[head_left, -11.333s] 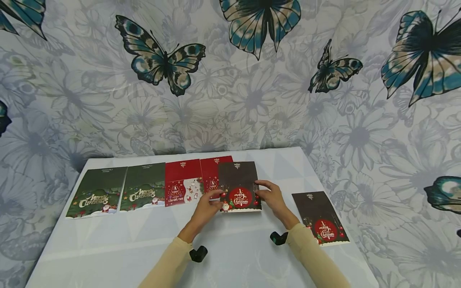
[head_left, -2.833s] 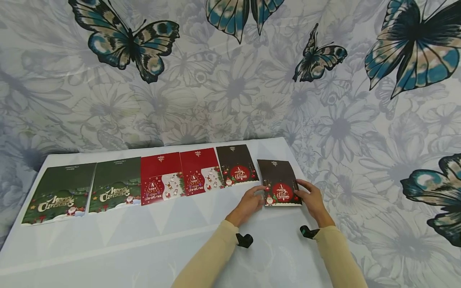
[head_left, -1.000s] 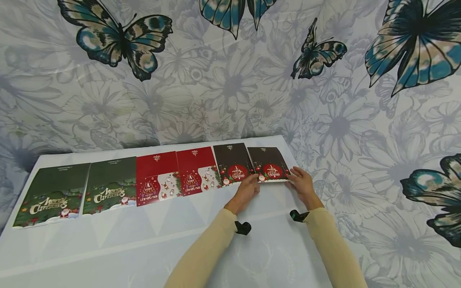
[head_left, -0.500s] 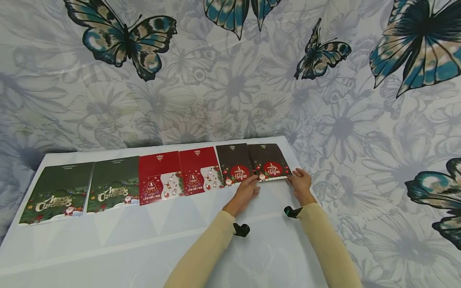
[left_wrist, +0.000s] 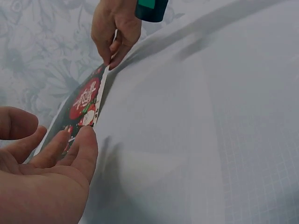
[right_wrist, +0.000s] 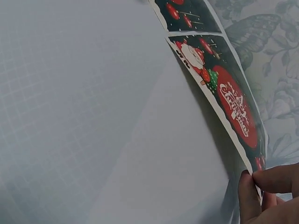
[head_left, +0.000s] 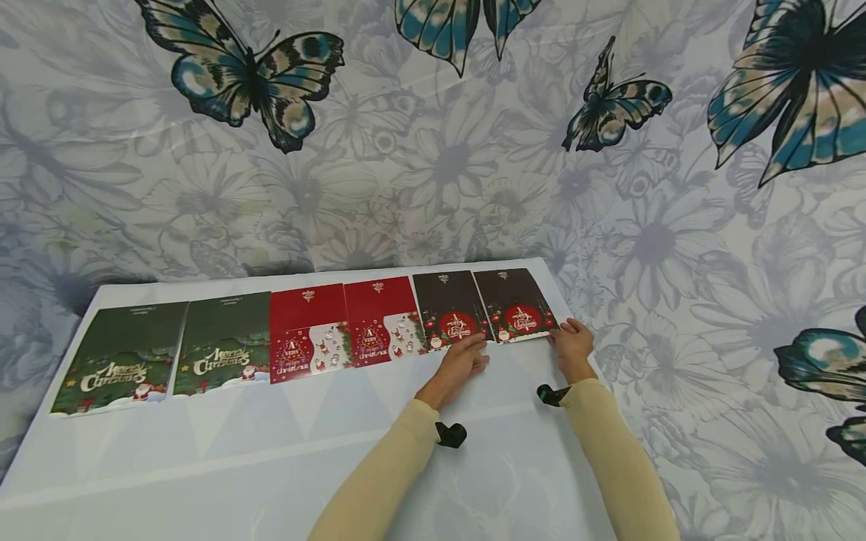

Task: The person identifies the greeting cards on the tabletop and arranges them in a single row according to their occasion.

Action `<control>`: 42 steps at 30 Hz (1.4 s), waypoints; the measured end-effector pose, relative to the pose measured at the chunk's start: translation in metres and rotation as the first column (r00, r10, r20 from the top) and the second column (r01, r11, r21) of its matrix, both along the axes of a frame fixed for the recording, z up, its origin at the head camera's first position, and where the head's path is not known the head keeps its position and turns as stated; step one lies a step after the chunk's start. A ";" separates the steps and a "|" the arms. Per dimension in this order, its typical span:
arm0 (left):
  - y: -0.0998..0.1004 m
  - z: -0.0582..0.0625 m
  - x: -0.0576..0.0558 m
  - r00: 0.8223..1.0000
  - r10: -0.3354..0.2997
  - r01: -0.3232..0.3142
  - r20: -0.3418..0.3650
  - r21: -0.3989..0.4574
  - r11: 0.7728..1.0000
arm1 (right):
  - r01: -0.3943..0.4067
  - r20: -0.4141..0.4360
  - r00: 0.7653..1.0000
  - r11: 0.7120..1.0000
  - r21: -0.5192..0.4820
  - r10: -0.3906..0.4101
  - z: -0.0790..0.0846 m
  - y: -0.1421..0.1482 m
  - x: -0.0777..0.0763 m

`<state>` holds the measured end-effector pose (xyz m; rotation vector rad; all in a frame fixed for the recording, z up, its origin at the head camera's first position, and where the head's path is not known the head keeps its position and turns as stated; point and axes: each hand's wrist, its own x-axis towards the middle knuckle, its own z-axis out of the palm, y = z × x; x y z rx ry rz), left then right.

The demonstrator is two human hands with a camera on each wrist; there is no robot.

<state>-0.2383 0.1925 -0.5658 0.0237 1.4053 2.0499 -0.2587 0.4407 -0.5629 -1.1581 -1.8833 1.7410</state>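
Observation:
In the head view, a row of Christmas cards runs along the table's back. The dark brown card (head_left: 516, 304) at its right end has a red round print and Santa. My right hand (head_left: 574, 350) pinches that card's near right corner; the right wrist view shows thumb and finger (right_wrist: 268, 179) on either side of the edge, which is raised a little above the table. My left hand (head_left: 458, 368) has its fingers loosely extended at the near edge of the other brown card (head_left: 443, 300), overlapping it. In the left wrist view, the left fingers (left_wrist: 86, 149) overlap the pinched card's near left corner.
Left along the row lie two red cards (head_left: 307, 304) and two green Merry Christmas cards (head_left: 128, 330). The white table (head_left: 271, 466) ends just behind the row and beside my right hand. A butterfly-patterned backdrop (head_left: 440, 180) hangs behind.
The right-end brown card has moved from the table's right front to beside the other brown card, laid earlier. My left hand has let go of it; my right hand still pinches its corner.

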 end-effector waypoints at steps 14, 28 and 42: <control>-0.013 -0.006 0.000 1.000 0.019 -0.019 -0.004 -0.017 1.000 | -0.076 0.025 0.997 0.990 0.119 0.073 -0.008 -0.001 -0.006; -0.024 -0.012 -0.005 0.998 0.023 -0.026 -0.051 -0.058 0.998 | -0.229 0.131 0.971 0.942 0.247 0.202 -0.005 -0.001 -0.008; -0.122 0.024 -0.011 0.731 -0.140 -0.377 -0.667 -0.567 0.732 | -0.377 0.120 0.885 0.540 0.752 0.450 0.007 -0.014 0.001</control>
